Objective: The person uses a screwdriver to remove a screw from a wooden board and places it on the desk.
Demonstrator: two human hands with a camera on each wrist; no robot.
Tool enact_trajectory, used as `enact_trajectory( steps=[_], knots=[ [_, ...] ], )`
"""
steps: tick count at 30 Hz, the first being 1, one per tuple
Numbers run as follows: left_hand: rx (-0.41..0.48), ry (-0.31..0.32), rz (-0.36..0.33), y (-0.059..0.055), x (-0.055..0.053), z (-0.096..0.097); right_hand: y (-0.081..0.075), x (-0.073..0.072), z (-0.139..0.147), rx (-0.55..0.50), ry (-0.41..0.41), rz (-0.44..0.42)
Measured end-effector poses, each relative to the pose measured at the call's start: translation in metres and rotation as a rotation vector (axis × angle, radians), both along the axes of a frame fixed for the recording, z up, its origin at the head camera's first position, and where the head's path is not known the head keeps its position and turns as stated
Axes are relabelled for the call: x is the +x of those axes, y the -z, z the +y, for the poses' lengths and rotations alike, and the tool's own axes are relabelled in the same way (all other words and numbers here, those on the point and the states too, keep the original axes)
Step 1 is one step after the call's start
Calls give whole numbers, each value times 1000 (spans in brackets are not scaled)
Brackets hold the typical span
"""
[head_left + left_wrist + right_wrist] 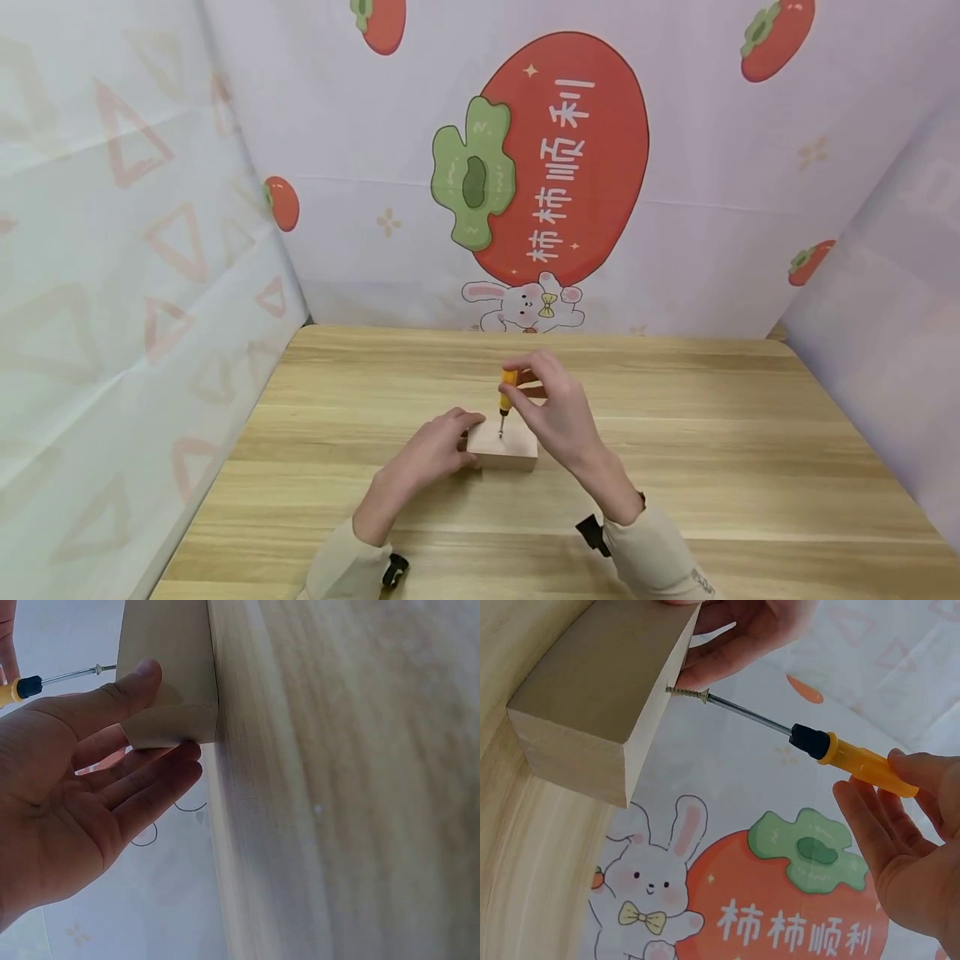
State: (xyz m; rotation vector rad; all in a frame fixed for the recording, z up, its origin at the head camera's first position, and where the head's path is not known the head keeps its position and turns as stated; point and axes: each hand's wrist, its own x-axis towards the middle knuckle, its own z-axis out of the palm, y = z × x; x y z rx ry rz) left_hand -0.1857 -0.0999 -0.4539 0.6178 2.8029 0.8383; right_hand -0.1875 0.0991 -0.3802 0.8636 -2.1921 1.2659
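Observation:
A pale wooden block (pixel 504 458) lies on the table, with my left hand (pixel 431 450) gripping its left end, thumb on the near side and fingers round the end. My right hand (pixel 555 408) pinches the yellow handle of a screwdriver (pixel 507 392) between thumb and fingers. The screwdriver stands nearly upright over the block, its black collar and metal shaft pointing down. In the right wrist view, a threaded screw (pixel 688 693) has its head at the screwdriver's tip and its point at the block's top face.
The wood-grain table (pixel 675 433) extends around the block on all sides. Behind it hangs a white cloth (pixel 360 275) printed with persimmons and a rabbit. More printed cloth (pixel 150 275) lines the left side.

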Motion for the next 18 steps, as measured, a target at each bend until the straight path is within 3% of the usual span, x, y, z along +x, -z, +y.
enact_trajectory(
  steps=[5,12,18],
  knots=[
    [8,-2,-2,2,0,-1,0,-2,3,-60,-84,-70],
    [9,0,0,-1,0,-1,1,-12,12,-60,-218,-200],
    [7,6,5,-1,0,1,5,-8,6,-26,-157,-67]
  ],
)
